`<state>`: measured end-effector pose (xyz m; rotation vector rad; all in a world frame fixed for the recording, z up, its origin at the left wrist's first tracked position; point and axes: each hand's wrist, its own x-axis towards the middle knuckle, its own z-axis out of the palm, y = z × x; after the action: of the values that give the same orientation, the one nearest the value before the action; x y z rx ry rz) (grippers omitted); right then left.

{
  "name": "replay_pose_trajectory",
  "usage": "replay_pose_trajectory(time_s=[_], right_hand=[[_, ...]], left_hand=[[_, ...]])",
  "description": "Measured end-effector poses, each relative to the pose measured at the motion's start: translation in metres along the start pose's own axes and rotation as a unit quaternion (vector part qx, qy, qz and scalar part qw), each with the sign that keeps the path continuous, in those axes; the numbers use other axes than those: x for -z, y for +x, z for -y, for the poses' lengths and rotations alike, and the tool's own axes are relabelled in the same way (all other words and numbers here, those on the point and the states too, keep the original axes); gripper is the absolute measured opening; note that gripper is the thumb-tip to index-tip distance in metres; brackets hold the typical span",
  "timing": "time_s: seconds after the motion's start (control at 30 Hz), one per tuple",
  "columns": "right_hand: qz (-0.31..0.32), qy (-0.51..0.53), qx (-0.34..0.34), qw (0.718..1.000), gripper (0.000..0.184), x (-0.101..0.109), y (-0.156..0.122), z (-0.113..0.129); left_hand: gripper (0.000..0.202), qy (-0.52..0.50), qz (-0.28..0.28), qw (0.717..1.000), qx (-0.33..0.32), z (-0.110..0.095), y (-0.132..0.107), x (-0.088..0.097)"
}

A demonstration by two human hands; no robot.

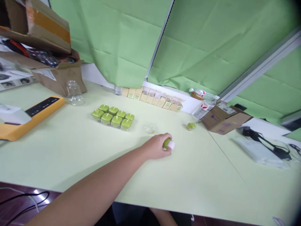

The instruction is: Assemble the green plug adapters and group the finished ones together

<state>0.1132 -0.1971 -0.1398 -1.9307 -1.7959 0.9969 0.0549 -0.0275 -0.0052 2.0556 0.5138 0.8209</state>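
My left hand (157, 147) reaches out over the middle of the table, its fingers wrapped round a small green-and-white container (170, 144) whose white end faces right. Just beyond the hand lies a small clear plastic piece (151, 128) with a yellow spot. To the left, several similar green-topped containers (107, 118) with pale yellow stems stand in two rows in a clear tray. A loose green piece (191, 125) with a yellow bit lies farther right. Only the forearm of my right arm shows, below the table's front edge; that hand is hidden.
Small cardboard boxes (154, 97) line the back edge. At left stand a yellow device (44, 110), a clear jar (74, 93) and large cartons (62, 78). Plastic bottles (203, 110), a brown box (223, 117) and a black cabled device (265, 142) occupy the right.
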Motion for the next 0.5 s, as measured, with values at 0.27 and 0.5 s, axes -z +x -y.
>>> replay_pose_trajectory(time_s=[0.27,0.5], right_hand=[[-0.068,0.104,-0.088,0.988,0.034,0.007,-0.066,-0.011],[0.169,0.065,0.015,0.983,0.022,0.085,-0.112,0.061]], left_hand=[[0.036,0.0,0.022,1.0,-0.016,-0.002,0.001,0.001],[0.033,0.026,0.007,1.0,0.0,-0.011,-0.004,0.004]])
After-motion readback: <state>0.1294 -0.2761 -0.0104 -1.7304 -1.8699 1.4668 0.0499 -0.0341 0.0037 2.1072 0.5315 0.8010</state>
